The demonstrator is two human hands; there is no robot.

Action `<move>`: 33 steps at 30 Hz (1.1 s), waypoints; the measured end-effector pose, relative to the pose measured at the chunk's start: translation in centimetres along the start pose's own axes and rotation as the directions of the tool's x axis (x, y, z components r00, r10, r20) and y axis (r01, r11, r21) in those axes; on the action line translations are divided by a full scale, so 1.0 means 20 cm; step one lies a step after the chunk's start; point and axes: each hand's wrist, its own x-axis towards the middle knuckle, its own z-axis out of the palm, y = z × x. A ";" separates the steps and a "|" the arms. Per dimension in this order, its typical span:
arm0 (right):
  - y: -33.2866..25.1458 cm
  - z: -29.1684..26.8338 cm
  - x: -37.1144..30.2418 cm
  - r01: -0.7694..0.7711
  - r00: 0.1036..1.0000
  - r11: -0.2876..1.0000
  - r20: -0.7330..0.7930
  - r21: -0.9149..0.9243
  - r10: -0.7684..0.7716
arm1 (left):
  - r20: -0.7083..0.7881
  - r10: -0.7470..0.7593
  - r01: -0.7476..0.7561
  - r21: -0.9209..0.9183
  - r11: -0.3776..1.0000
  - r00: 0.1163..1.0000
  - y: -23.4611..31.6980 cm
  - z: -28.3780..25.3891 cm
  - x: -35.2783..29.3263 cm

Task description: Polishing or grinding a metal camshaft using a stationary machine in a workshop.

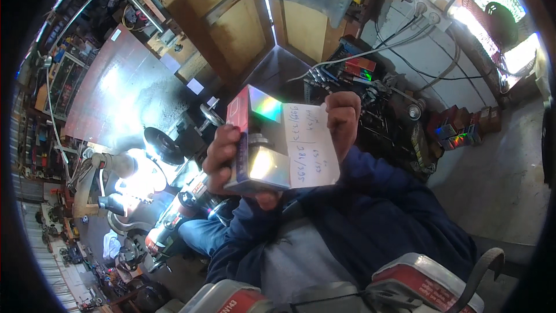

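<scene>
My left hand (220,156) is wrapped round a small box (267,165) with a red end and shiny rainbow-foil faces, tilted in front of my chest. Through an opening between the foil faces shows a round metal part (258,138); most of it is hidden inside. A cream slip of paper or card (313,162) with handwriting stands out from the right side of the box. Its upper right edge is pinched in my right hand (345,119). Whether this slip is joined to the box, I cannot tell.
On the left is a lamp-lit machine (174,220) with a black round part (164,144) and a reddish board (116,93). Tools and metal parts (376,122) are heaped at right, near small boxes (460,127) and a fan (501,23). Grey-red canisters (425,284) stand along the lower edge.
</scene>
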 end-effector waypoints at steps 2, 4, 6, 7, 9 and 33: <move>0.03 -0.01 0.02 0.011 1.000 1.000 -0.019 0.013 -0.011 | -0.022 0.076 -0.075 0.039 0.996 0.997 -0.01 0.02 -0.04; 0.05 -0.01 0.04 -0.008 1.000 0.985 -0.026 0.174 0.013 | -0.032 0.189 -0.178 0.211 0.961 0.981 0.00 0.02 -0.07; 0.09 -0.01 0.06 0.042 0.998 0.981 -0.048 0.188 -0.033 | -0.151 0.256 -0.212 0.256 0.943 0.955 -0.02 0.10 -0.11; 0.07 0.04 0.08 0.081 0.996 0.964 -0.058 0.252 -0.068 | -0.164 0.199 -0.152 0.264 0.952 0.966 0.05 0.09 -0.04; 0.16 -0.01 0.09 0.104 0.992 0.969 -0.099 0.223 -0.084 | -0.247 -0.286 0.292 -0.012 0.956 0.926 0.16 0.20 -0.06; 0.23 -0.22 0.45 -0.092 0.756 0.985 0.654 0.148 -0.028 | 0.340 -0.939 0.696 -0.686 -0.211 0.050 0.18 -0.06 -0.01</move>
